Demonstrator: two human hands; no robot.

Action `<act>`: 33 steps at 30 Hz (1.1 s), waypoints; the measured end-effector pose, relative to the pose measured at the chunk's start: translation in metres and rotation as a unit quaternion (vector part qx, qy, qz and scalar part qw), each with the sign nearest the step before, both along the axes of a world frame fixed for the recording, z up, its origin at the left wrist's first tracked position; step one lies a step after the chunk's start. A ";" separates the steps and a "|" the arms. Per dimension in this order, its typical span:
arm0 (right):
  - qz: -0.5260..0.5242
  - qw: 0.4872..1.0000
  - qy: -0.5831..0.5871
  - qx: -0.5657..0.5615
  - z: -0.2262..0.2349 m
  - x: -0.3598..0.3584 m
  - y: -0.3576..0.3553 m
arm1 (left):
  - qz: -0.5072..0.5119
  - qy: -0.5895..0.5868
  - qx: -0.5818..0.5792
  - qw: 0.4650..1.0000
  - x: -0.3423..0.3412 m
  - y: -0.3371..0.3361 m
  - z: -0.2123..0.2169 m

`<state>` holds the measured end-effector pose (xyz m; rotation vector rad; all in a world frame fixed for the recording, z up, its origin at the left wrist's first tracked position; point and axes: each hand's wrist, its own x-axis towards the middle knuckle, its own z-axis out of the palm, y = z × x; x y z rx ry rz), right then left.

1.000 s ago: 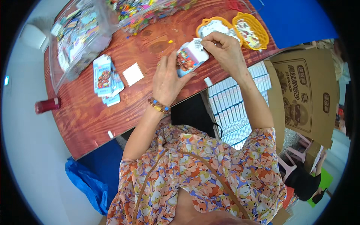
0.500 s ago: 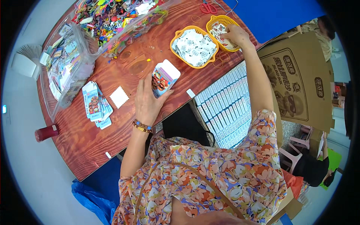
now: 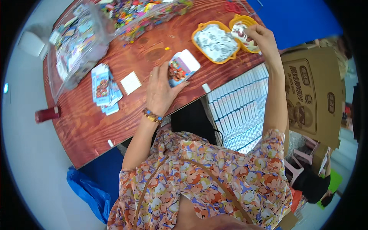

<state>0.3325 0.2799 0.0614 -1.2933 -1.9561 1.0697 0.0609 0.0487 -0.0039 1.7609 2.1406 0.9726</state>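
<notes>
My left hand (image 3: pixel 161 92) rests on the wooden table (image 3: pixel 88 126) and holds a small printed carton (image 3: pixel 182 68) with its white flap open. My right hand (image 3: pixel 260 38) reaches to the far right yellow tray (image 3: pixel 234 20) and pinches a small printed packet (image 3: pixel 240 31) above it. Beside it stands a second yellow tray (image 3: pixel 199 31) filled with white packets (image 3: pixel 216 42).
A stack of flat printed cartons (image 3: pixel 103 89) and a white square card (image 3: pixel 131 82) lie left of my left hand. Clear bins of colourful small items (image 3: pixel 76 42) stand at the back left. A box of packed white cartons (image 3: pixel 241 111) and a brown cardboard box (image 3: pixel 312 99) are at right. A red cylinder (image 3: pixel 46 114) sits near the table's left edge.
My right hand left the carton, reached to the far yellow tray and now pinches a packet. The left hand keeps holding the open carton.
</notes>
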 end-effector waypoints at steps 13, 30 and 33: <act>0.283 0.919 -0.037 0.273 -0.012 -0.150 -0.122 | 0.058 -0.032 0.093 0.993 -0.016 -0.029 0.004; 0.195 0.903 -0.065 0.378 0.005 -0.161 -0.156 | 0.097 -0.036 0.136 0.985 -0.024 -0.038 -0.003; 0.240 0.893 -0.115 0.363 -0.003 -0.165 -0.139 | 0.095 -0.005 0.117 0.989 -0.023 -0.039 -0.001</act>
